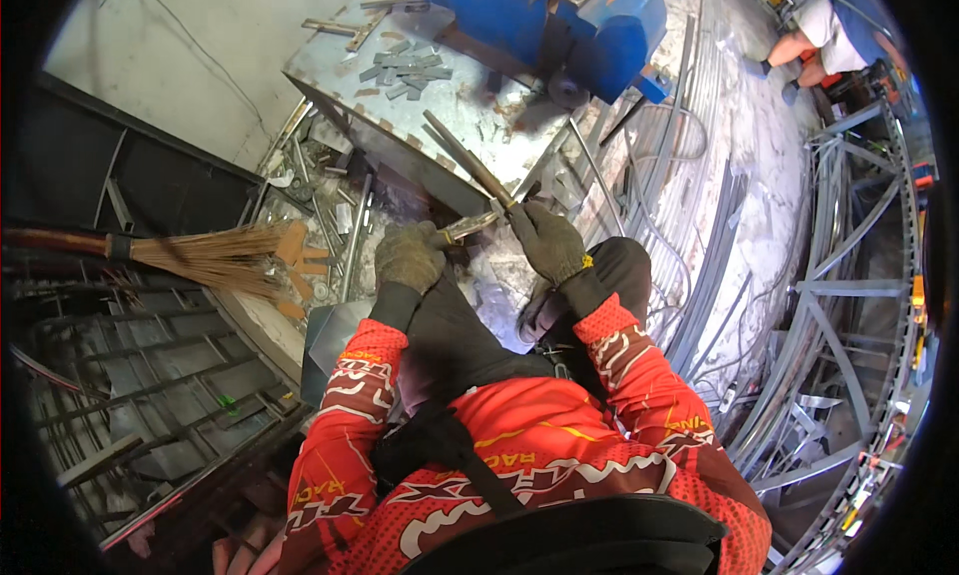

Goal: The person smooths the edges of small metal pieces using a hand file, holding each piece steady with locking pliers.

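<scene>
My left hand (408, 256), in a worn work glove, grips a short flat metal piece (470, 225) just below the front edge of the steel workbench (440, 105). My right hand (545, 239), also gloved, holds a long thin metal rod (468, 160) that slants up and left over the bench edge. The rod's lower end meets the short piece between my two hands. My knees in dark trousers sit right under both hands.
A blue bench vise (559, 20) stands at the back of the bench, with several small flat metal cuttings (405, 67) beside it. A straw broom (190, 255) lies at left over scrap metal. Bent steel bars and frames (829, 275) fill the right. Another person (824, 30) crouches top right.
</scene>
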